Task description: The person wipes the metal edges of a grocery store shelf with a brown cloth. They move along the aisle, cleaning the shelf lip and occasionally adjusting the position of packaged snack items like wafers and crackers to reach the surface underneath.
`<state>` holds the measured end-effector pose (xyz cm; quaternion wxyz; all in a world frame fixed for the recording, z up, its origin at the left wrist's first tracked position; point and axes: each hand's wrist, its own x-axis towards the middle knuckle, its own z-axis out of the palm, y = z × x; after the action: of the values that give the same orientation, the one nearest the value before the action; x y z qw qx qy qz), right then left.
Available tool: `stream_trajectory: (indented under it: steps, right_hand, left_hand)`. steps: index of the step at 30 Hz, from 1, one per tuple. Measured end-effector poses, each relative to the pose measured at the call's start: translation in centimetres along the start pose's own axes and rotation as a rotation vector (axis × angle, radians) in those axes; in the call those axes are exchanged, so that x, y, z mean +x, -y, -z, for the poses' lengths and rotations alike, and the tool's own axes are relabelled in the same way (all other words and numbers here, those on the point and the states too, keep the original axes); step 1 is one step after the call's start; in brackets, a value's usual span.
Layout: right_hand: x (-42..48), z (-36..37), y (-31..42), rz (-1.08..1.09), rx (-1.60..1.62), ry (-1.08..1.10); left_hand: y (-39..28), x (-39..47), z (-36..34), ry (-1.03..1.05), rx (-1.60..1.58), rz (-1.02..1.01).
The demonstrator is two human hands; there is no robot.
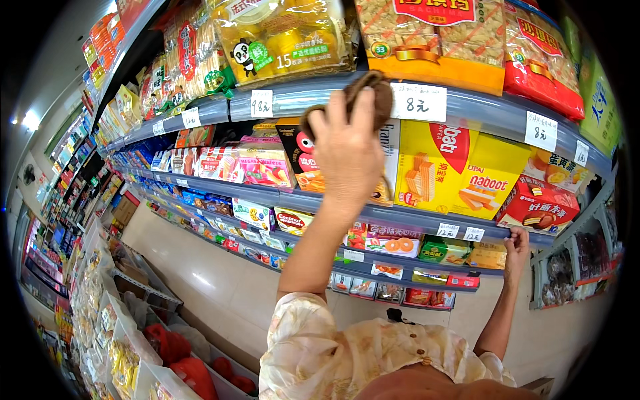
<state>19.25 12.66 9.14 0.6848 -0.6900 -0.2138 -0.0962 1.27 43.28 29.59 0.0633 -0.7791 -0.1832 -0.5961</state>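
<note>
My left hand is raised in front of the shelving and holds a bunched brown cloth. The cloth lies against the grey price rail of the upper shelf, between two handwritten price tags. Its fingers are spread over the cloth; the thumb is hidden. Lower down at the right, my right hand has its fingers curled at the edge of the shelf below, beside a small price tag. Behind my left forearm stand boxed biscuits, including a yellow wafer box.
Bagged pastries and sachima packs sit on the upper shelf, right above the rail. A red box of pies stands near my right hand. Bins of packaged goods line the lower left, across the tiled floor.
</note>
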Motion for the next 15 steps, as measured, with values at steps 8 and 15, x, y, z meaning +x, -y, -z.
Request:
stream_trajectory:
  steps: [8, 15]
  right_hand:
    - [-0.2, -0.1, 0.8, 0.019, -0.019, 0.0]
    - [-0.1, 0.2, 0.0, 0.076, -0.031, -0.034]
  left_hand:
    - [4.6, 0.4, -0.1, -0.092, 0.274, 0.158]
    - [-0.2, -0.5, -0.2, 0.028, -0.493, -0.047]
